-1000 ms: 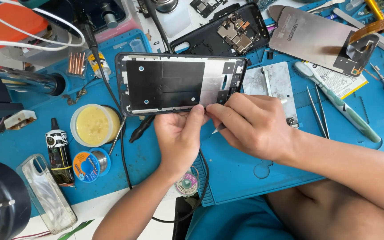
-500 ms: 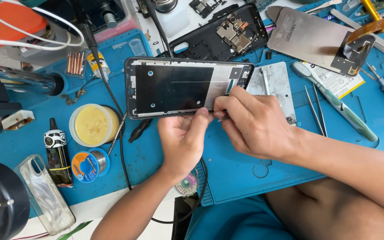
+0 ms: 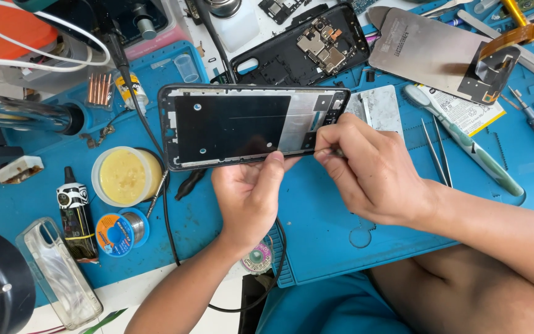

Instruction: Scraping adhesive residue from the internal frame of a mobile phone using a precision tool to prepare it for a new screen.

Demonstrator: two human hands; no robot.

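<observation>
My left hand (image 3: 251, 195) grips the lower edge of a black phone frame (image 3: 248, 124), holding it flat above the blue work mat (image 3: 335, 229) with the thumb on its rim. My right hand (image 3: 372, 173) pinches a thin metal tool (image 3: 326, 150) whose tip touches the frame's lower right edge. The frame's inner plate is dark on the left and silver on the right.
Behind the frame lie a black phone back with circuit boards (image 3: 310, 46) and a silver screen panel with an orange flex cable (image 3: 440, 52). Tweezers (image 3: 437, 151) and a toothbrush (image 3: 465, 139) lie to the right. A yellow paste tin (image 3: 125, 176), solder spool (image 3: 118, 232), small bottle (image 3: 75, 213) and clear phone case (image 3: 60, 278) sit left.
Both hands have lifted the frame slightly and shifted it right. My right hand's tool has moved along the frame's lower edge toward its right corner.
</observation>
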